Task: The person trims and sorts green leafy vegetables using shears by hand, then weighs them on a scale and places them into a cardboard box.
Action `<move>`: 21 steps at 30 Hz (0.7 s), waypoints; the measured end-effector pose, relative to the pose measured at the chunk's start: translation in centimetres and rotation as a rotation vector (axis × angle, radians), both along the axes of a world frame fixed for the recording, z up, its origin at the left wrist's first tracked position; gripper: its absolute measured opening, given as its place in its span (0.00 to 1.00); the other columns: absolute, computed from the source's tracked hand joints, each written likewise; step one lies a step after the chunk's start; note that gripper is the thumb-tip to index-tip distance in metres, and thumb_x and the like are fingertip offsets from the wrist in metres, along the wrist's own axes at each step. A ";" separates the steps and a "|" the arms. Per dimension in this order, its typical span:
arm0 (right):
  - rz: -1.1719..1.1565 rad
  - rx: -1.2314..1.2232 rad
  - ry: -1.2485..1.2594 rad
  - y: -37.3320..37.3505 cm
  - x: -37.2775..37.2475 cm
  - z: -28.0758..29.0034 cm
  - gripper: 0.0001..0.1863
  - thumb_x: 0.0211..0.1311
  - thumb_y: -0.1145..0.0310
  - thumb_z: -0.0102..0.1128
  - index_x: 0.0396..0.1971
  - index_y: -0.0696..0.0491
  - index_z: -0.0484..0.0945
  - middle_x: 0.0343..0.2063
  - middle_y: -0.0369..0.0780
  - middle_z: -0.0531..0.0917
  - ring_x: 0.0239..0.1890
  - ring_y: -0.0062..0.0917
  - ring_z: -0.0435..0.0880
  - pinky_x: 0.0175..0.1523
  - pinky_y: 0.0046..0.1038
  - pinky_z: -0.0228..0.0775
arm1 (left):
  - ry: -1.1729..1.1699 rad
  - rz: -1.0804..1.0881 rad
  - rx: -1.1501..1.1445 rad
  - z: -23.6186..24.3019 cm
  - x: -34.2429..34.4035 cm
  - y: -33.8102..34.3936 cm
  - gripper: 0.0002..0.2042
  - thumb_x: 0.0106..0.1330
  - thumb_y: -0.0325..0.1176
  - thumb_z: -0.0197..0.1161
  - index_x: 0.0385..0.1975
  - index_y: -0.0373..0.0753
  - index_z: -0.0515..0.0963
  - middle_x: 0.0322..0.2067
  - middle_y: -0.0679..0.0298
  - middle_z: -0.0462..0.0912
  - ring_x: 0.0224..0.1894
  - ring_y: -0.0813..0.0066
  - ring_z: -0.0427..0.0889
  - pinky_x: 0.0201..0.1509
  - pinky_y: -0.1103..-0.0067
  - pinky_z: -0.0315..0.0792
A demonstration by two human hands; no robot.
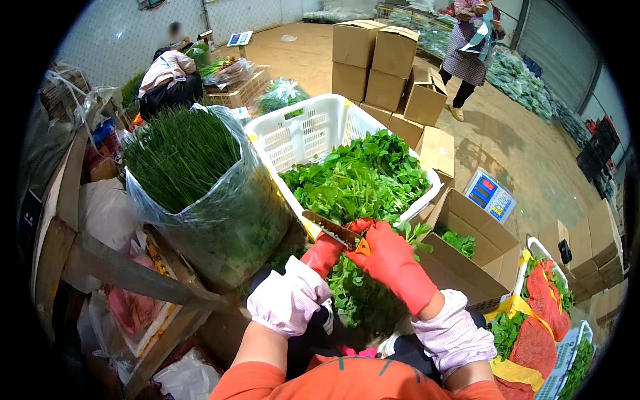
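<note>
One slip of the orange-handled knife [331,230], gripped by the fingers of the right hand [385,252] beside the slotted crate's [327,125] near edge, could cut the left hand [323,255], whose finger closure cannot be told.

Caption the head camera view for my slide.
Red-gloved right hand holding a knife by a white crate of leafy greens, left hand close by.

Red digits [487,183] glow over on the scale [492,199] just behind the open box [467,283], and its keys [499,210] seem to bear small marks, too fine for me to read. Across the room, the far scale [240,39] has a blue-and-white face, its markings illegible from here.
</note>
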State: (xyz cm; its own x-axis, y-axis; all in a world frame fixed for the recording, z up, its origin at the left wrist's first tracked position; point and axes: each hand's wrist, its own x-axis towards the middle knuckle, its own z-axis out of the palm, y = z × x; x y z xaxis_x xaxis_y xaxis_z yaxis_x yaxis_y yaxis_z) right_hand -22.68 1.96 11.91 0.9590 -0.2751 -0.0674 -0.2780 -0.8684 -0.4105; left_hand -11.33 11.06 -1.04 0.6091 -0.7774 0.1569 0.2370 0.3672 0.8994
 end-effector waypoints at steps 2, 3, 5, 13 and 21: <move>0.073 0.003 -0.015 0.9 -0.2 0.1 0.28 0.48 0.52 0.66 0.46 0.51 0.73 0.43 0.46 0.74 0.44 0.42 0.76 0.47 0.34 0.70 | 0.164 -0.040 -0.116 -2.3 1.1 1.1 0.15 0.66 0.35 0.53 0.47 0.33 0.73 0.46 0.60 0.77 0.50 0.68 0.74 0.58 0.75 0.66; 0.084 -0.007 -0.012 0.5 -0.8 0.0 0.28 0.47 0.52 0.66 0.46 0.52 0.73 0.42 0.46 0.74 0.43 0.42 0.76 0.47 0.34 0.70 | 0.238 -0.085 -0.125 -1.3 0.6 1.2 0.15 0.66 0.36 0.53 0.47 0.33 0.73 0.45 0.60 0.78 0.49 0.68 0.75 0.58 0.74 0.66; -0.024 0.341 -0.370 -1.6 -3.2 -1.0 0.23 0.52 0.54 0.65 0.41 0.56 0.76 0.35 0.44 0.80 0.29 0.30 0.79 0.33 0.29 0.72 | -0.261 0.113 0.399 2.4 -0.8 1.2 0.16 0.64 0.39 0.55 0.47 0.35 0.73 0.44 0.61 0.78 0.47 0.67 0.77 0.55 0.73 0.69; -0.646 0.884 -0.681 -7.7 -2.0 -6.1 0.16 0.57 0.56 0.62 0.34 0.55 0.78 0.26 0.37 0.81 0.19 0.15 0.71 0.23 0.21 0.61 | -0.070 -0.132 0.319 3.8 -6.9 2.0 0.15 0.59 0.32 0.60 0.46 0.37 0.76 0.43 0.64 0.80 0.44 0.78 0.77 0.49 0.78 0.70; -0.582 0.985 -0.877 -4.9 -2.7 -12.8 0.14 0.53 0.79 0.54 0.41 0.53 0.77 0.31 0.29 0.80 0.24 0.11 0.69 0.29 0.15 0.60 | -0.019 -0.139 0.336 2.1 -10.7 0.4 0.18 0.50 0.30 0.69 0.42 0.37 0.78 0.41 0.65 0.81 0.42 0.73 0.78 0.48 0.75 0.72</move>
